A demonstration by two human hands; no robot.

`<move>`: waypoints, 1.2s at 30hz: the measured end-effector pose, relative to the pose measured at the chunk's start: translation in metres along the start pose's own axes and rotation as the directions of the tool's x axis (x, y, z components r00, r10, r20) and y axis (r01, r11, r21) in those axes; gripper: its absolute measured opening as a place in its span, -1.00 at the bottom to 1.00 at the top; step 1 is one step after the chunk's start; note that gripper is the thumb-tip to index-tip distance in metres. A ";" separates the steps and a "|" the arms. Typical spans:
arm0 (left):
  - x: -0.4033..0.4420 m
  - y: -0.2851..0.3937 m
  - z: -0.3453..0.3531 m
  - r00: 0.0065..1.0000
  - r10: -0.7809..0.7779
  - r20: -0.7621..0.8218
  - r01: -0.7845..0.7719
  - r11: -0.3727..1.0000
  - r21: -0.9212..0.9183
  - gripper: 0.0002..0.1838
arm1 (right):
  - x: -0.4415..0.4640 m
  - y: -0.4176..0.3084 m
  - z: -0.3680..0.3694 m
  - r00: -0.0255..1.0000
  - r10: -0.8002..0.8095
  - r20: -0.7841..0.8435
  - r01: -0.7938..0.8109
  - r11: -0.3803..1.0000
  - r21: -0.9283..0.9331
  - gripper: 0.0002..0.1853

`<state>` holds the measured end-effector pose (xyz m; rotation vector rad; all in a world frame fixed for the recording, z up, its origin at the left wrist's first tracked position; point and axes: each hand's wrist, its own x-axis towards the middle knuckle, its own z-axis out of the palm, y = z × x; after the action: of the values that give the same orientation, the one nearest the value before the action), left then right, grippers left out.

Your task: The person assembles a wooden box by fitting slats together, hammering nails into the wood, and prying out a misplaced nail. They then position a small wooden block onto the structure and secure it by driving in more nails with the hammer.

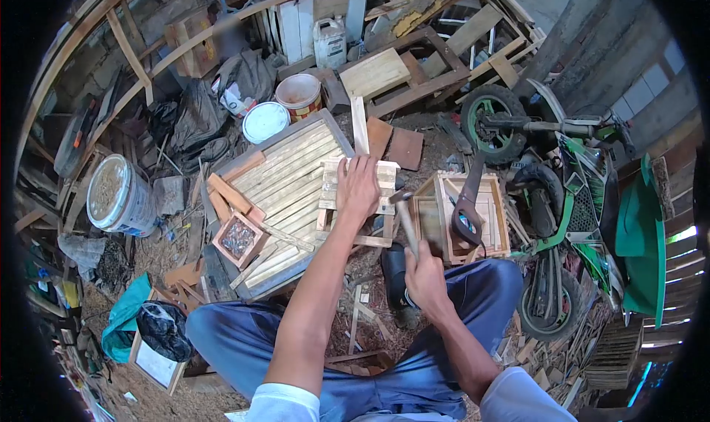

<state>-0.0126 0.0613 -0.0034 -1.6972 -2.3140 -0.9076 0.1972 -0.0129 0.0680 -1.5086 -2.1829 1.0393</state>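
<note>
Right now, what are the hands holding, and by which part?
The right hand holds the hammer by its handle; the left hand is on the slatted wood, its grip hidden.

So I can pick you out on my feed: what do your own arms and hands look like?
Short, pale bluish sleeves leave both forearms bare. The left hand and right hand wear no gloves; a narrow band seems to circle the right wrist.

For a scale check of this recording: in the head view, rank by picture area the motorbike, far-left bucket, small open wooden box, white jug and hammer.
Motorbike
Far-left bucket
Small open wooden box and white jug: too alike to rank
Hammer, visible part
</note>
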 end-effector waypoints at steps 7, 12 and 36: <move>0.001 -0.004 0.008 0.997 0.039 -0.063 -0.040 0.999 -0.013 -0.66 | 0.002 0.008 0.002 0.999 -0.040 0.013 0.041 0.995 -0.092 -0.76; -0.003 0.000 -0.002 0.999 0.031 -0.029 -0.031 1.000 0.005 -0.68 | -0.004 0.003 0.003 1.000 -0.018 -0.017 0.018 1.000 0.015 -0.79; -0.104 -0.047 -0.066 0.812 -0.582 0.031 0.532 0.718 -0.450 -0.69 | 0.073 0.033 0.071 0.943 -0.018 -0.333 0.167 0.890 0.424 -0.72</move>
<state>-0.0337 -0.0681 -0.0138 -0.9735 -2.7373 -1.7025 0.1473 0.0306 -0.0163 -1.2414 -1.6330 1.0820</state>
